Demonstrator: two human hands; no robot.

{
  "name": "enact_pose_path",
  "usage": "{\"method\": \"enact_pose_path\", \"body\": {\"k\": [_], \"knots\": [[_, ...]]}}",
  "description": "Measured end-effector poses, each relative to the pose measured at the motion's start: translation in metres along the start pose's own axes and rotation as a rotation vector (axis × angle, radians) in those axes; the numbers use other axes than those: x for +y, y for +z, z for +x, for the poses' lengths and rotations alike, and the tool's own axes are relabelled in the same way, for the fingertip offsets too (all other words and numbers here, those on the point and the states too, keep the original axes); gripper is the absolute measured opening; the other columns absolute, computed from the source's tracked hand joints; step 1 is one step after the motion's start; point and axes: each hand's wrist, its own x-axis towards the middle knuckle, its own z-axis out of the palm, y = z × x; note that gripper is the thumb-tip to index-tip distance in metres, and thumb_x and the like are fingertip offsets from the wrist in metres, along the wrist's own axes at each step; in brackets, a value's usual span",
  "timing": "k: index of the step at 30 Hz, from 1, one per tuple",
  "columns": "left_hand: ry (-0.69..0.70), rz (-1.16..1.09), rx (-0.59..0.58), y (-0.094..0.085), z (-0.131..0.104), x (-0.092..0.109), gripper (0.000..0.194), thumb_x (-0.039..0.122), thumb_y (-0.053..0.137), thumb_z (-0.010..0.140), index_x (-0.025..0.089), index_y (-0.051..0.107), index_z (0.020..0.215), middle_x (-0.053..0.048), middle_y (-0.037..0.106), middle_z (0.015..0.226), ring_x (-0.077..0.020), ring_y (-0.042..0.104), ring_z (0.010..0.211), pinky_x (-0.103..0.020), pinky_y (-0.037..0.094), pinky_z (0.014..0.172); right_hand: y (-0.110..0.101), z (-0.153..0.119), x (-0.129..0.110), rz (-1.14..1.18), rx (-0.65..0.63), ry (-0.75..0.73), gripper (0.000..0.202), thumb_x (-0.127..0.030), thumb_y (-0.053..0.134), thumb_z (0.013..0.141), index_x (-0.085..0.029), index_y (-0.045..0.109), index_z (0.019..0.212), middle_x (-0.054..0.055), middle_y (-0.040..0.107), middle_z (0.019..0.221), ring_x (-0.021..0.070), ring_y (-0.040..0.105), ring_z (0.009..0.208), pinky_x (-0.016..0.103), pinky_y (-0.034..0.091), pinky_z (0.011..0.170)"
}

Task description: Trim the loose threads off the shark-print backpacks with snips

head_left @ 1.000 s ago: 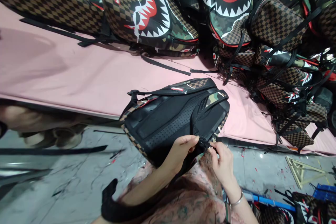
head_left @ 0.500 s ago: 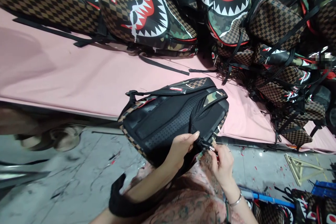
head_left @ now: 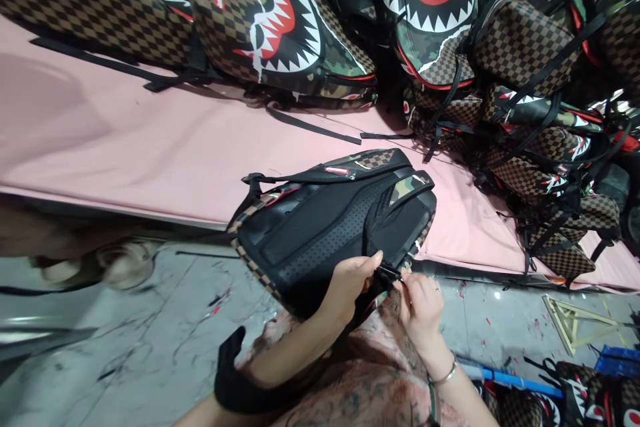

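Observation:
A black backpack (head_left: 320, 233) with a checkered brown edge and camouflage strap patches lies back side up, partly on the pink table and partly over its front edge. My left hand (head_left: 353, 277) pinches a black strap piece (head_left: 387, 271) at the backpack's near right side. Close beside it, the fingers of my right hand (head_left: 421, 297) are closed on the other end of the same small black piece. A ring and a bracelet show on the right arm. The fingertips hide the details of the piece.
Checkered backpacks (head_left: 265, 20) with shark-mouth prints line the back of the pink table (head_left: 150, 147), and more (head_left: 530, 40) are piled at the right. Below are a beige metal frame (head_left: 567, 323), a blue bar (head_left: 510, 377) and further bags. Blurred items stand at the left.
My right hand has moved slightly left, closer to my left hand, and the white tip that showed at its fingers is now hidden. The backpack has hardly shifted.

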Motion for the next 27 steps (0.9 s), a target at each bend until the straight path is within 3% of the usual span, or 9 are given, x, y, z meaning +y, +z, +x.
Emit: {"method": "enact_pose_path", "body": {"k": [11, 15, 18, 23, 27], "knots": [[-0.011, -0.012, 0.007, 0.003, -0.003, 0.004, 0.050, 0.054, 0.068, 0.054, 0.019, 0.033, 0.047, 0.007, 0.032, 0.042, -0.0058, 0.027, 0.041, -0.021, 0.020, 0.040, -0.003, 0.002, 0.005, -0.062, 0.025, -0.071, 0.023, -0.021, 0.048, 0.086, -0.021, 0.061, 0.105, 0.006, 0.067, 0.081, 0.0178, 0.057, 0.070, 0.032, 0.036, 0.062], [-0.024, -0.025, -0.018, 0.003, -0.003, 0.005, 0.049, 0.054, 0.066, 0.057, 0.019, 0.034, 0.047, 0.007, 0.033, 0.042, -0.0059, 0.027, 0.039, -0.022, 0.021, 0.040, -0.005, 0.004, 0.008, 0.024, 0.009, -0.059, 0.019, -0.019, 0.050, 0.085, -0.020, 0.062, 0.100, 0.005, 0.067, 0.080, 0.0171, 0.056, 0.067, 0.031, 0.037, 0.061], [-0.009, -0.050, -0.078, 0.001, -0.005, 0.007, 0.048, 0.054, 0.063, 0.061, 0.019, 0.035, 0.046, 0.007, 0.032, 0.043, -0.0068, 0.028, 0.041, -0.023, 0.024, 0.042, -0.004, 0.006, 0.012, 0.238, 0.036, 0.072, 0.014, -0.019, 0.050, 0.084, -0.018, 0.061, 0.092, 0.005, 0.066, 0.079, 0.0166, 0.057, 0.070, 0.030, 0.042, 0.064], [0.023, 0.030, -0.140, -0.001, -0.007, 0.010, 0.045, 0.055, 0.058, 0.066, 0.017, 0.044, 0.046, 0.002, 0.041, 0.049, -0.0102, 0.036, 0.049, -0.023, 0.029, 0.049, 0.003, 0.011, 0.010, 0.651, 0.039, 0.482, 0.016, -0.027, 0.048, 0.084, -0.017, 0.058, 0.092, 0.004, 0.064, 0.083, 0.0152, 0.059, 0.075, 0.027, 0.047, 0.065], [0.007, 0.037, -0.177, -0.002, -0.008, 0.008, 0.041, 0.053, 0.057, 0.067, 0.014, 0.059, 0.054, 0.002, 0.044, 0.051, -0.0116, 0.038, 0.051, -0.024, 0.031, 0.052, 0.012, 0.015, 0.003, 0.874, -0.062, 0.577, 0.024, -0.030, 0.054, 0.078, -0.017, 0.055, 0.098, 0.004, 0.063, 0.086, 0.0147, 0.059, 0.072, 0.026, 0.048, 0.064]]}}
